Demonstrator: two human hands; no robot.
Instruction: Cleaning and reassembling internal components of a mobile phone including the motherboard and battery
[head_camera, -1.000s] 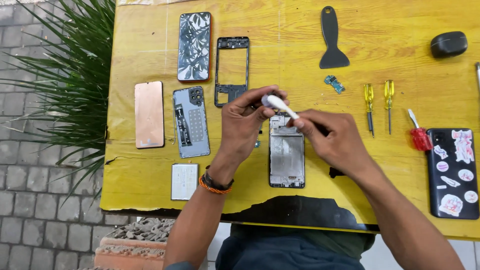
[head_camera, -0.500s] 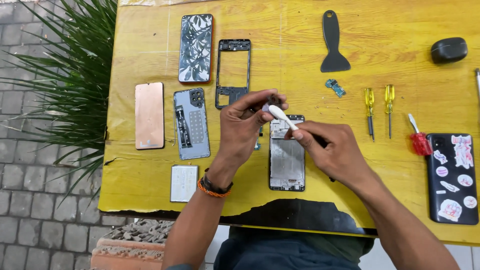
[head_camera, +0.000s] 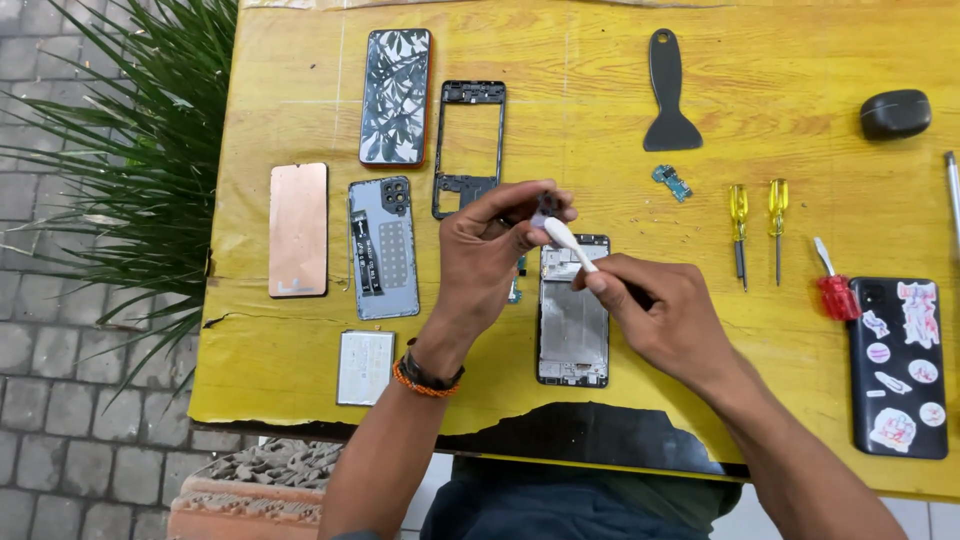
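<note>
Small part (head_camera: 545, 212): dark, pinched between thumb and fingers of the left hand (head_camera: 490, 255), held above the counter at frame centre; its kind is too small to tell.

White tool (head_camera: 570, 243): slim, clamped in the right hand (head_camera: 660, 325), its tip touching the small part.

Phone chassis (head_camera: 572, 325): lies flat just below both hands, opened, interior exposed, some components seated at its top and bottom ends.

Progress, as judged: the phone is well stripped down. Already laid out to the left are a clear back cover (head_camera: 383, 247), a copper plate (head_camera: 298, 229), a white battery (head_camera: 364, 367), a black mid-frame (head_camera: 469, 147) and a leaf-patterned phone (head_camera: 396, 96). A small blue board (head_camera: 671, 183) lies apart at upper centre. The part in hand is being worked on with the tool; nothing appears reassembled.

Tools at right, untouched: black scraper (head_camera: 668, 95), two yellow screwdrivers (head_camera: 757, 225), red screwdriver (head_camera: 833, 288).

Others: stickered black phone (head_camera: 898, 365) at lower right, black pebble-shaped case (head_camera: 895, 113) at upper right.

Counter (head_camera: 280, 60): yellow wood, front edge chipped. Plant (head_camera: 130, 150) at left over paving.
</note>
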